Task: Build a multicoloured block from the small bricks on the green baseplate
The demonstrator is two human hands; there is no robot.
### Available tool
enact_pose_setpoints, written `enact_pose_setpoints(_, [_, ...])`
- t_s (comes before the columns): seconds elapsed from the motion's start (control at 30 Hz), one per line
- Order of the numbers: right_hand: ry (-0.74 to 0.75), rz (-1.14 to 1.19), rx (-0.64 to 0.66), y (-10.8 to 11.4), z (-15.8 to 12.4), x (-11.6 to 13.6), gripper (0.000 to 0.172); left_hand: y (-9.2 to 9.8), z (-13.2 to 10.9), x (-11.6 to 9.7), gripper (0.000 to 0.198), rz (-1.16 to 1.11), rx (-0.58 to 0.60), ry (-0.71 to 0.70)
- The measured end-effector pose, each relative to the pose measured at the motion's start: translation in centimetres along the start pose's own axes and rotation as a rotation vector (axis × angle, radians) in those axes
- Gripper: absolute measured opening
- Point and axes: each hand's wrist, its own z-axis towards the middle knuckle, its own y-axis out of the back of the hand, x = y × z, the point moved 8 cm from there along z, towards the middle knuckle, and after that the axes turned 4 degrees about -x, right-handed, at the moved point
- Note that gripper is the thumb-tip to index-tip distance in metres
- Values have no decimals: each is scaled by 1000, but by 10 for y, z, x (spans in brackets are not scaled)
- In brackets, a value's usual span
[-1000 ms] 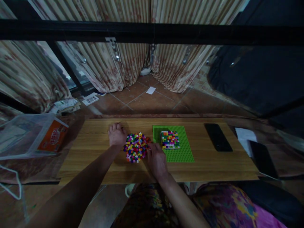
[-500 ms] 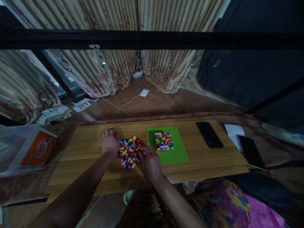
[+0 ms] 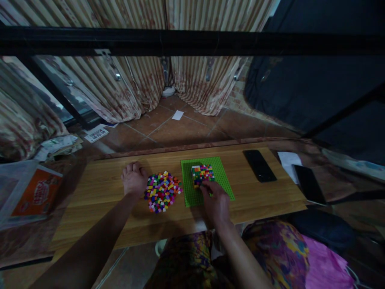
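A heap of small coloured bricks (image 3: 162, 191) lies on the wooden table (image 3: 99, 188). Just left of the heap rests my left hand (image 3: 133, 181), fingers curled down onto the table, nothing visible in it. To the right lies a green baseplate (image 3: 223, 180) carrying a block of coloured bricks (image 3: 202, 173). My right hand (image 3: 215, 202) is over the baseplate's near part, its fingertips pinched at the block's near edge; what they hold, if anything, is hidden.
A black phone (image 3: 259, 165) lies right of the baseplate. Further right are a white paper (image 3: 287, 159) and a dark tablet (image 3: 309, 184) at the table's end. A plastic bag with an orange packet (image 3: 35, 193) sits at far left. Curtains and tiled floor lie beyond.
My right hand has moved from the right edge of the loose heap over to the baseplate, reaching the built block. My left hand stayed beside the heap. The view shifted left.
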Motion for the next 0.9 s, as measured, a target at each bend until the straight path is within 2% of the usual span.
enact_pose_setpoints(0.13, [57, -57, 18, -4, 6, 4, 14, 1, 0, -1, 40, 4, 1, 2])
enact_pose_setpoints(0.43, [36, -47, 71, -12, 10, -1, 16, -1, 0, 1, 42, -4, -6, 12])
enact_pose_setpoints(0.7, [-27, -3, 42, -4, 8, -2, 23, -1, 0, 1, 40, -16, -2, 25])
enact_pose_setpoints(0.9, [-139, 74, 18, -2, 6, -10, 23, 0, -1, 0, 41, -29, 5, 25])
